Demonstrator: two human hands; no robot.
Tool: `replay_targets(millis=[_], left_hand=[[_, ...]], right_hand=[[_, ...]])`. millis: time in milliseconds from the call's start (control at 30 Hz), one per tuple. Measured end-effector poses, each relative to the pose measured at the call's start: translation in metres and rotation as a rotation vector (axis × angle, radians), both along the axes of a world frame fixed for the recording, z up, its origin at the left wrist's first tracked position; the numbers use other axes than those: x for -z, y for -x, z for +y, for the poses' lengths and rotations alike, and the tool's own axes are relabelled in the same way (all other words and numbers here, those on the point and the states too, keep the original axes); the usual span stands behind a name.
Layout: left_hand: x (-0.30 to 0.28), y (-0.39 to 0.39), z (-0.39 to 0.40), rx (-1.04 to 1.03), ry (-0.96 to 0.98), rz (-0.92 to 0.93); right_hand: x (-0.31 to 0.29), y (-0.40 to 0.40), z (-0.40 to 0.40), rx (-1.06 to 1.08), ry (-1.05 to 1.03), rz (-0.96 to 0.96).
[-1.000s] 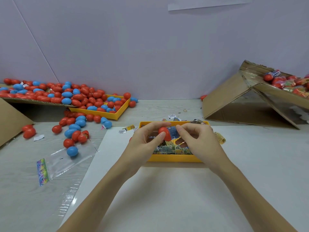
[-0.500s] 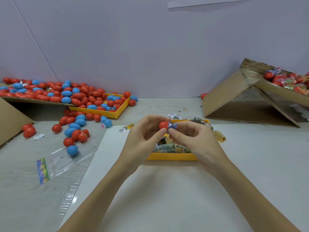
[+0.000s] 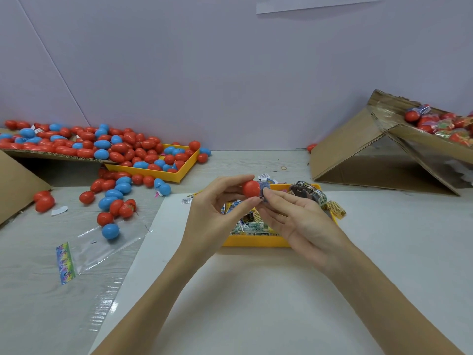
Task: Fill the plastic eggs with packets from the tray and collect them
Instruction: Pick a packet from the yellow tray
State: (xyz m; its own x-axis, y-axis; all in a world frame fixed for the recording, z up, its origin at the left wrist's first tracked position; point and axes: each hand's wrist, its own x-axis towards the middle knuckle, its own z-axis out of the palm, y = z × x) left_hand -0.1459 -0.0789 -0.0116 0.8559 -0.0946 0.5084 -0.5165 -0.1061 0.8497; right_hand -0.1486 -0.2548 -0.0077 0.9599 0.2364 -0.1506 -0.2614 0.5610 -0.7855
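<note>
My left hand (image 3: 217, 213) holds a red egg half (image 3: 250, 188) between thumb and fingers, above the yellow packet tray (image 3: 256, 241). A blue-printed packet (image 3: 264, 188) sticks out of the half's open right side. My right hand (image 3: 299, 219) touches that packet with its fingertips, the fingers nearly straight. Below the hands the tray holds several printed packets (image 3: 252, 228); part of it is hidden by my hands.
Several red and blue eggs (image 3: 112, 196) lie loose at the left, more in a second yellow tray (image 3: 156, 172) and on cardboard (image 3: 51, 155). A clear bag (image 3: 102, 247) lies near them. A tilted cardboard box (image 3: 384, 155) at right holds filled eggs (image 3: 440, 126).
Both hands have lifted the egg half and packet slightly up and away from the tray. The right hand's fingers have straightened against the packet.
</note>
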Motion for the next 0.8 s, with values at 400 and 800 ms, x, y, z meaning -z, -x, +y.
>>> replay_targets(millis=[400, 800], left_hand=[[0.0054, -0.0024, -0.0019, -0.034, -0.087, -0.038], [0.0086, -0.0018, -0.0016, -0.03, -0.08, -0.035]], right_hand=[[-0.0006, 0.0027, 0.0043, 0.101, 0.057, -0.048], [-0.0016, 0.0069, 0.0097, 0.13, 0.128, -0.092]])
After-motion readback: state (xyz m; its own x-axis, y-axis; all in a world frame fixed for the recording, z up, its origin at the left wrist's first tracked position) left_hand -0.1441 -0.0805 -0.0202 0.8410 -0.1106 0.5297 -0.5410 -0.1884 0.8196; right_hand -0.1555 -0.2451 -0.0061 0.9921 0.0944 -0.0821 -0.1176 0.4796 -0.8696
